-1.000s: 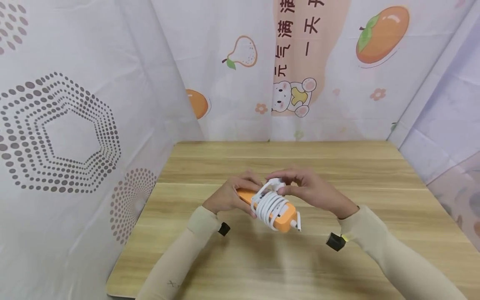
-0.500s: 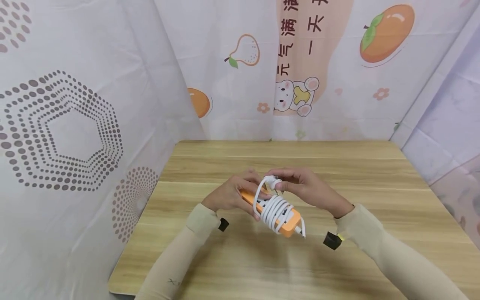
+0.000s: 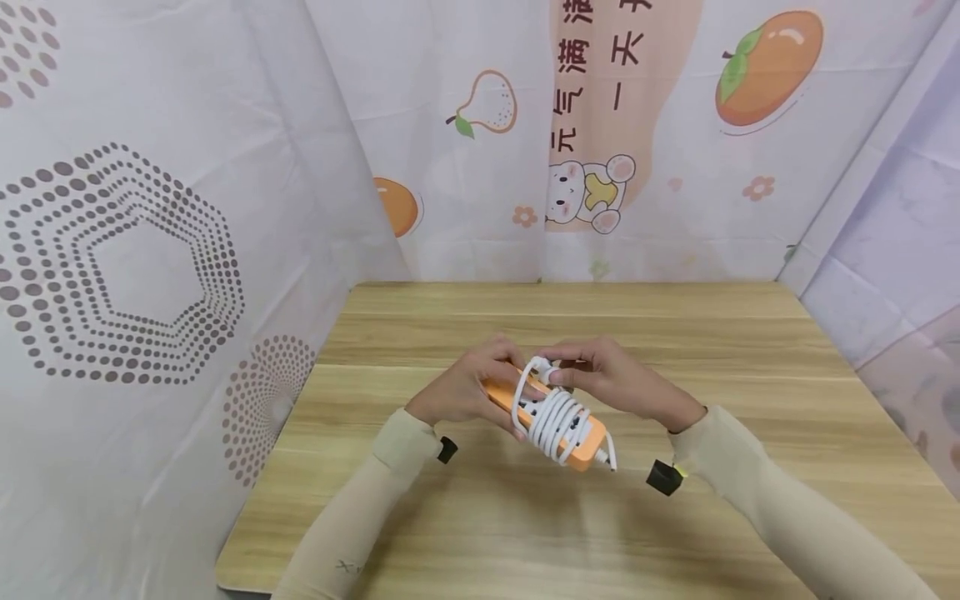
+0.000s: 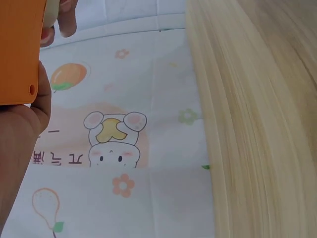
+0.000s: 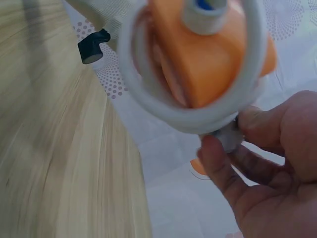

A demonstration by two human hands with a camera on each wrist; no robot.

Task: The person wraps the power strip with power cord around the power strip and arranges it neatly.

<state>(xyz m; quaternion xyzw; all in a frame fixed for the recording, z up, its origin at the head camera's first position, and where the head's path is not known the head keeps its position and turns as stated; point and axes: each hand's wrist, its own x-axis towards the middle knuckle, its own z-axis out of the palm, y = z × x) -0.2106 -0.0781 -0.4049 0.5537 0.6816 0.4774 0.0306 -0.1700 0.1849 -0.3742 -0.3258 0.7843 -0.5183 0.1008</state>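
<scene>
An orange power strip (image 3: 584, 443) with its white cord (image 3: 552, 414) coiled round it is held above the wooden table (image 3: 525, 517). My left hand (image 3: 468, 390) grips the strip's far end; the orange casing (image 4: 20, 49) fills the corner of the left wrist view. My right hand (image 3: 600, 379) pinches the white plug (image 3: 542, 367) at the top of the coil. In the right wrist view the cord loops (image 5: 193, 111) ring the orange body (image 5: 213, 54), with my fingers (image 5: 223, 168) on the plug below.
Printed cloth walls (image 3: 150, 250) with dots, fruit and a bear enclose the table on three sides. The table's near edge (image 3: 240, 575) runs at lower left. Small black trackers (image 3: 663, 477) sit on both wrists.
The strip has turned so its socket face shows. The plug and its loose loop have come down closer to the coil. Both hands stay in place.
</scene>
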